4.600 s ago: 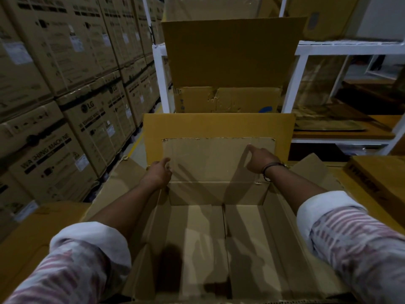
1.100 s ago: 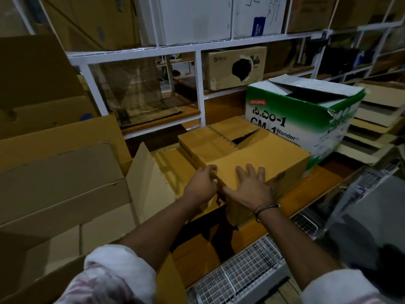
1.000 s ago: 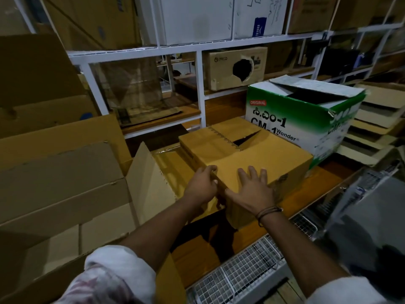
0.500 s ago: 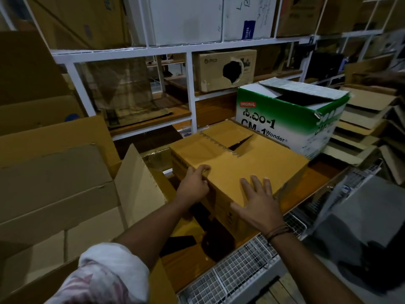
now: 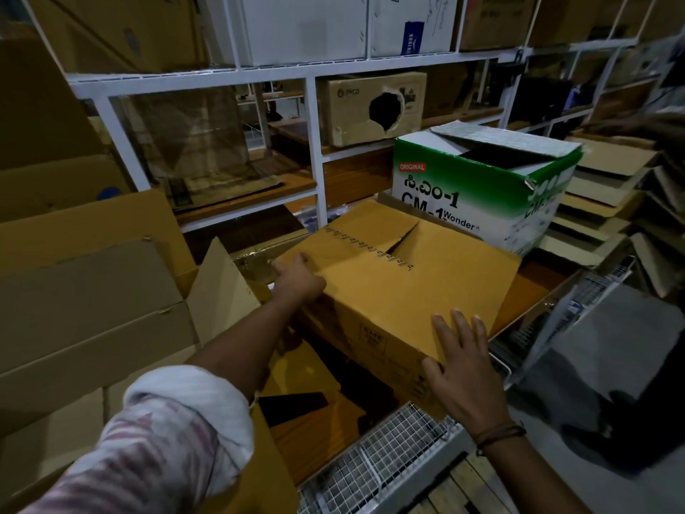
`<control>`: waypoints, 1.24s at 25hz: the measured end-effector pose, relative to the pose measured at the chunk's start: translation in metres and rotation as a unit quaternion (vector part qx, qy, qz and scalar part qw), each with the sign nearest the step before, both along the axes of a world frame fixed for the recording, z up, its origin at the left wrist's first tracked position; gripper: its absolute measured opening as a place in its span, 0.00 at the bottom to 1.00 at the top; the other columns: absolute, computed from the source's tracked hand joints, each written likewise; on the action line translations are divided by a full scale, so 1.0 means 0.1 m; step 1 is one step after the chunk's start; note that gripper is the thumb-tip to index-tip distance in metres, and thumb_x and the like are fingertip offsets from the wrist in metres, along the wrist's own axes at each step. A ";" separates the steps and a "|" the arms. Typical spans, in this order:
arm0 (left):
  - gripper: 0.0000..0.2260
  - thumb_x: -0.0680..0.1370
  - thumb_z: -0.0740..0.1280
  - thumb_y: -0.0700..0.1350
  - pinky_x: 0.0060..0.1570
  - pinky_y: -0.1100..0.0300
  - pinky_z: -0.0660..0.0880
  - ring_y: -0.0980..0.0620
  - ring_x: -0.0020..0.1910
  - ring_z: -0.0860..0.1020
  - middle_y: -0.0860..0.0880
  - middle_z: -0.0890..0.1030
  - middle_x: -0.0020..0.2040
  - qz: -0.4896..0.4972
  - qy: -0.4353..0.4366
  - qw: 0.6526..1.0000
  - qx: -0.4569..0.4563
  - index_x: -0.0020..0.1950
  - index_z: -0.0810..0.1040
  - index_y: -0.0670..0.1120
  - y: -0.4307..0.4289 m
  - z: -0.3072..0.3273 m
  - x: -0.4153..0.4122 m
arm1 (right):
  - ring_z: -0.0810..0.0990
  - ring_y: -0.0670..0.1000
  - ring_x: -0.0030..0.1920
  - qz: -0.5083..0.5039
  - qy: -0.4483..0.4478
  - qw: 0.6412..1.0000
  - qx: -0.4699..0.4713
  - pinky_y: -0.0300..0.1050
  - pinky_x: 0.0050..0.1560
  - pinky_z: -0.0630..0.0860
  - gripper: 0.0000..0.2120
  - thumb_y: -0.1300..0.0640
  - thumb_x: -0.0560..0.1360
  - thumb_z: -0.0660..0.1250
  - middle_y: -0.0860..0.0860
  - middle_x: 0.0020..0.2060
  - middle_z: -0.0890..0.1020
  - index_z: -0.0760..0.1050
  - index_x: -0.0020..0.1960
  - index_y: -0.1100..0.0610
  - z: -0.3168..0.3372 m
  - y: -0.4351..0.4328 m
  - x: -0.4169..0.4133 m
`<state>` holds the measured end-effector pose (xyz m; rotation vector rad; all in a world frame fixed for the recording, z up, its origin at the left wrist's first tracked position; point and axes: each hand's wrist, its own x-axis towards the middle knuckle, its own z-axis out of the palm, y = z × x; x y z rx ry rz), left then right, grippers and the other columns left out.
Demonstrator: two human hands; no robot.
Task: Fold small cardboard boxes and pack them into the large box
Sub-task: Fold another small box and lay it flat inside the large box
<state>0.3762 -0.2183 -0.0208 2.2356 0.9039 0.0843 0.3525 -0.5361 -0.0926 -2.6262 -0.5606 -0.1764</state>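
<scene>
One small cardboard box (image 5: 400, 291) lies diagonally, far-left to near-right; left hand (image 5: 298, 281) grips its edge, right hand (image 5: 463, 369) presses flat.

The small box (image 5: 400, 291) sits before the carton (image 5: 482, 187), right of the large box (image 5: 92, 309), apparently on a shelf (image 5: 533, 280).

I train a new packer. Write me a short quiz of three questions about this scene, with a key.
1. True or false: the right hand lies flat on the brown box, fingers straight.
2. What stands behind the brown box? A) a green and white box B) a blue bucket C) a red crate
3. Fill in: the left hand holds the brown box at its ____ side.
Key: 1 true; 2 A; 3 left.
</scene>
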 end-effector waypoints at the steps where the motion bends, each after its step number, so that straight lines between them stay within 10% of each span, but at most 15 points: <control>1: 0.35 0.76 0.68 0.42 0.52 0.52 0.80 0.37 0.62 0.76 0.38 0.42 0.82 0.005 0.000 1.000 -0.008 0.80 0.59 0.53 0.01 0.05 0.00 | 0.36 0.53 0.81 -0.005 -0.001 1.000 0.004 0.61 0.64 0.77 0.35 0.44 0.79 0.60 0.47 0.83 0.46 0.51 0.83 0.44 -0.01 0.01 -0.03; 7: 0.42 0.72 0.73 0.43 0.64 0.43 0.75 0.33 0.74 0.63 0.41 0.51 0.80 0.003 -0.036 0.999 -0.016 0.82 0.57 0.55 0.22 0.25 0.06 | 0.35 0.64 0.80 -0.024 0.006 0.999 -0.032 0.63 0.66 0.76 0.51 0.26 0.71 0.64 0.52 0.83 0.45 0.46 0.83 0.47 -0.07 0.11 -0.05; 17: 0.46 0.71 0.79 0.47 0.69 0.42 0.73 0.32 0.76 0.59 0.48 0.42 0.80 -0.182 -0.111 0.963 0.167 0.81 0.56 0.62 0.24 1.18 0.06 | 0.54 0.66 0.80 -0.026 -0.089 0.992 0.086 0.66 0.63 0.76 0.46 0.33 0.70 0.73 0.53 0.81 0.61 0.58 0.82 0.45 0.17 0.21 0.12; 31: 0.50 0.67 0.82 0.54 0.70 0.43 0.73 0.36 0.76 0.63 0.51 0.46 0.80 -0.072 -0.153 0.923 0.346 0.82 0.57 0.61 0.65 2.26 -1.35 | 0.53 0.57 0.82 0.143 -0.143 0.962 0.183 0.62 0.69 0.72 0.45 0.34 0.72 0.71 0.47 0.82 0.58 0.55 0.82 0.43 0.95 0.89 0.09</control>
